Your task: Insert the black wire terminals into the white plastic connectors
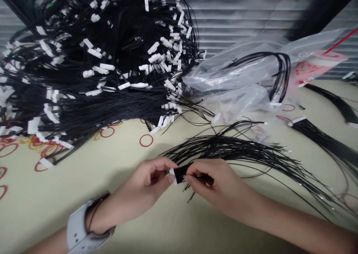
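Observation:
Between thumb and fingers, my left hand (152,181) pinches a white connector (173,176) at the end of a short, flat row of black wires (181,173). Close on its right, my right hand (216,179) is closed, with thumb and fingertips pressed together at those black wires. Exactly which wire the fingertips grip is hidden. A few wire ends poke out below the fingers. Behind both hands lies a loose spread of black wires (246,149) with small shiny tips, fanning out to the right.
A big heap of black cables (117,30) with white connectors fills the back left. Clear plastic bags (240,71) lie at the back right. Red rubber bands (146,140) are scattered on the pale table (134,228). Another wire bundle (324,138) rests at the right.

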### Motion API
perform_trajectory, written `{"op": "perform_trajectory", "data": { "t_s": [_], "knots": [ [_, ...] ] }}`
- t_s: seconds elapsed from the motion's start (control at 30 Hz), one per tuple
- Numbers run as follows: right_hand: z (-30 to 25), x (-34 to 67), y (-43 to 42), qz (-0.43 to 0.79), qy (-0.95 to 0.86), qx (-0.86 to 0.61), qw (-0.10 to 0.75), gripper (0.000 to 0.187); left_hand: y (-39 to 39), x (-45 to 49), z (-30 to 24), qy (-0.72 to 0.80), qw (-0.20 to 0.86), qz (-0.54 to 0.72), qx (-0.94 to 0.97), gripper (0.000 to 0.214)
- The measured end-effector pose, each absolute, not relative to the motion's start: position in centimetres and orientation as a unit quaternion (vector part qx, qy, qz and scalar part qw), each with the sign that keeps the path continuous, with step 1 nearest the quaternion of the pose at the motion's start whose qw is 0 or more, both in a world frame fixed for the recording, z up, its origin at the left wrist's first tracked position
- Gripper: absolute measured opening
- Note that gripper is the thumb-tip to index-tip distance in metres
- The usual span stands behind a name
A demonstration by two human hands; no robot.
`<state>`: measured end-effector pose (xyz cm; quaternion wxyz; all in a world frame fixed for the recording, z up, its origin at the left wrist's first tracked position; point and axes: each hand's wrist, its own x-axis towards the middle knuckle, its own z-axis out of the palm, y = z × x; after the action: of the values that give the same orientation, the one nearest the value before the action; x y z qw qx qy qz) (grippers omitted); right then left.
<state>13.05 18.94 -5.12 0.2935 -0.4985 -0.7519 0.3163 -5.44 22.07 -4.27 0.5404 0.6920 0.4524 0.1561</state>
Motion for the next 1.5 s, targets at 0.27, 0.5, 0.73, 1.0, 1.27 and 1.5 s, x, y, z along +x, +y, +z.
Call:
{"op": "perform_trajectory", "data": {
  "t_s": [0.27,0.5,0.73,1.0,1.27,1.5],
  "knots": [
    [-6.2,13.3,19.2,0.210,-0.799,-0.479,0.298,0.014,21.9,-5.5,-4.4,0.464,0.488,0.160,0.721,0.028],
    [-3.1,15.3,19.3,-0.036,-0.811,-0.459,0.360,0.014,23.3,-5.9,-3.8,0.458,0.471,0.213,0.723,0.029],
    [-4.0,16.0,18.4,0.067,-0.902,-0.416,0.095,0.017,23.4,-5.5,-2.5,0.483,0.510,0.203,0.682,0.032],
    [-5.1,15.5,19.0,0.043,-0.893,-0.429,0.128,0.013,23.6,-5.8,-2.9,0.490,0.510,0.190,0.681,0.032],
    [-7.2,13.5,19.4,0.051,-0.827,-0.487,0.276,0.006,24.6,-6.9,-3.6,0.457,0.552,0.138,0.684,0.033],
    [-8.1,13.0,19.4,-0.066,-0.845,-0.435,0.303,0.006,24.3,-6.9,-4.2,0.468,0.513,0.103,0.712,0.033]
  ]
}}
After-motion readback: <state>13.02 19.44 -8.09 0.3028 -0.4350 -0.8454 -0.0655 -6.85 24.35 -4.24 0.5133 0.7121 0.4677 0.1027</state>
